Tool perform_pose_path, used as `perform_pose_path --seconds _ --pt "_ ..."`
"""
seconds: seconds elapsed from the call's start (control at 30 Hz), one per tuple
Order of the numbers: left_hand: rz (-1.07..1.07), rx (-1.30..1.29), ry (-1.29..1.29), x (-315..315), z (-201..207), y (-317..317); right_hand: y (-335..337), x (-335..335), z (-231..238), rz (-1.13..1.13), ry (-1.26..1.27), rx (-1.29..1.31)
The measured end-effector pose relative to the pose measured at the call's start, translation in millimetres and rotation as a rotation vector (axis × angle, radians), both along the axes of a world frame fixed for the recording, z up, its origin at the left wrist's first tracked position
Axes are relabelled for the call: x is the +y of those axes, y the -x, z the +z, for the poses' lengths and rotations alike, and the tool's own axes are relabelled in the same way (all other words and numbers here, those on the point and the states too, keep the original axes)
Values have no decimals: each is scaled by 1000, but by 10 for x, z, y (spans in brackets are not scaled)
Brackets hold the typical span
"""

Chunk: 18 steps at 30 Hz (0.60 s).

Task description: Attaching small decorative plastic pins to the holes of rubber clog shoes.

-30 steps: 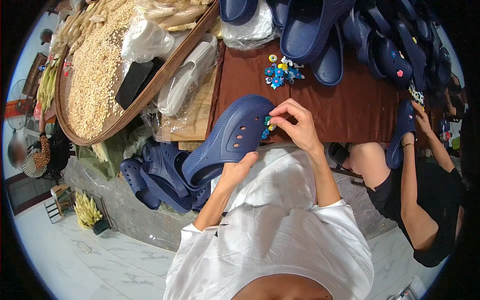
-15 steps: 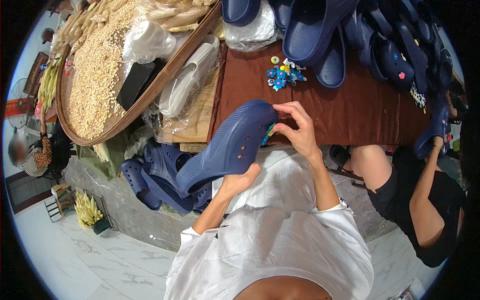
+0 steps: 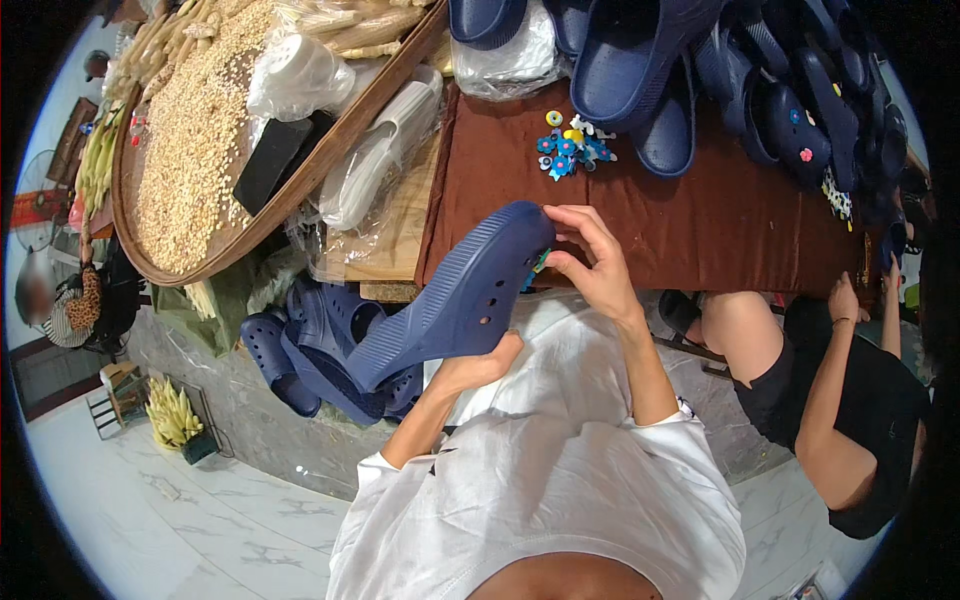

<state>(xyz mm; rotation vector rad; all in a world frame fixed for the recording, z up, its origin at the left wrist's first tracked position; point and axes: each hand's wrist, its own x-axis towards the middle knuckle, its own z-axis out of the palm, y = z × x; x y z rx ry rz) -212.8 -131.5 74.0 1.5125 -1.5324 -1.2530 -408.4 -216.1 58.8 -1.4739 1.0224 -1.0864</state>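
A navy blue clog [image 3: 440, 305] with holes is held tilted above my lap, its ridged side toward me and its toe up to the right. My left hand [image 3: 485, 365] is closed round its lower edge, with the fingers hidden behind it. At the toe, my right hand [image 3: 597, 268] pinches the clog, fingertips on the tip and thumb lower down. Beside that thumb, small blue and green shoe charms [image 3: 538, 265] stick out from the clog's upper. On the brown cloth [image 3: 490, 150] ahead lies a small heap of blue, white and yellow charms [image 3: 572, 150].
More navy clogs [image 3: 640, 60] are piled at the far right, and others [image 3: 310, 345] lie left of my lap. A woven tray [image 3: 290, 170] of pale kernels holds a black phone [image 3: 283, 160]. Bagged white shoes [image 3: 380, 150] lie alongside. A co-worker's arm [image 3: 835, 390] is at right.
The clog has turned slightly in my hands, and my grip on it is much the same. At right, the co-worker's hands have moved to the cloth's edge, and the clog there has shifted away.
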Motion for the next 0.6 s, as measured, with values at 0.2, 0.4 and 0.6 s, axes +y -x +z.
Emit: perform_pose_path --seconds 0.2,0.4,0.6 --pt "51 140 -24 67 -259 -87 0 -43 -41 54 -104 34" --pt "122 252 -52 49 -336 -49 -85 -23 -41 30 -124 156" --pt "360 633 -325 -87 -167 -19 -124 -77 -95 -39 -31 195"
